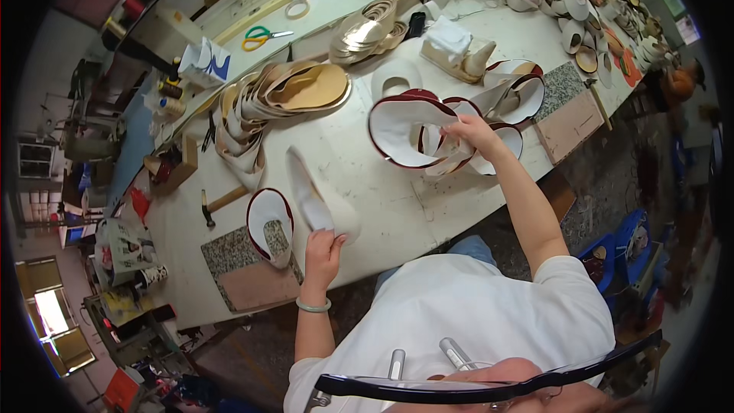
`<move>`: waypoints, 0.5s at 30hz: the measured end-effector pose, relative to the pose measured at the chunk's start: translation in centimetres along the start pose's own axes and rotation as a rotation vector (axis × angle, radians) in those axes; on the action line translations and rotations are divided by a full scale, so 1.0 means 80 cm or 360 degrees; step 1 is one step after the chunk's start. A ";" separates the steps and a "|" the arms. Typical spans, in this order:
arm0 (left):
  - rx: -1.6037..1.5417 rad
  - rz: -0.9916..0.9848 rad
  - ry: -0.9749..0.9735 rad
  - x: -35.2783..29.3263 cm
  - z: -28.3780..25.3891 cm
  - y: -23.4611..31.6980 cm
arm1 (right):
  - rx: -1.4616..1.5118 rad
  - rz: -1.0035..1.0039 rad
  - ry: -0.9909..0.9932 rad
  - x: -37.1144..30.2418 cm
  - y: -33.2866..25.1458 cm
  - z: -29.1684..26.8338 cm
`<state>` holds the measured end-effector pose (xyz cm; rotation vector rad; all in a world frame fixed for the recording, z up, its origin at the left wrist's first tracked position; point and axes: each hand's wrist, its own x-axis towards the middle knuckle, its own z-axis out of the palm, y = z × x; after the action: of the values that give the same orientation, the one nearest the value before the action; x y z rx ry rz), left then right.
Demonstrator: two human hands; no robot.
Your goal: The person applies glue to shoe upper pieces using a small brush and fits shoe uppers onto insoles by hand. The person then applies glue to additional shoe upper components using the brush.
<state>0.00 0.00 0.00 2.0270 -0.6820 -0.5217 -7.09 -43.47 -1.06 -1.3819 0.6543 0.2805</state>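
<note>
My left hand pinches the near edge of a plain white shoe upper, which stands tilted over the table. Out to the right, my right hand grips the rim of a white shoe upper with dark red edging. Several similar red-edged uppers lie beneath and beside that hand, partly covered. Left of my left hand, another red-edged upper rests on a speckled stone slab. Its far side overlaps the slab.
A hammer lies at the left. Beyond are stacked beige-lined uppers, gold pieces, scissors and a tape roll. A second slab sits at the right edge, below a heap of uppers. Blue crates stand on the floor.
</note>
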 end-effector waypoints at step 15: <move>0.0605 0.0197 0.0246 0.187 0.221 0.115 | -0.0695 -0.0432 0.0972 0.193 -0.027 -0.287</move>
<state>-1.61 -24.76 -2.38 2.3287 -0.8545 -0.1673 0.33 -68.90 -9.36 -1.9816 0.9250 -0.2476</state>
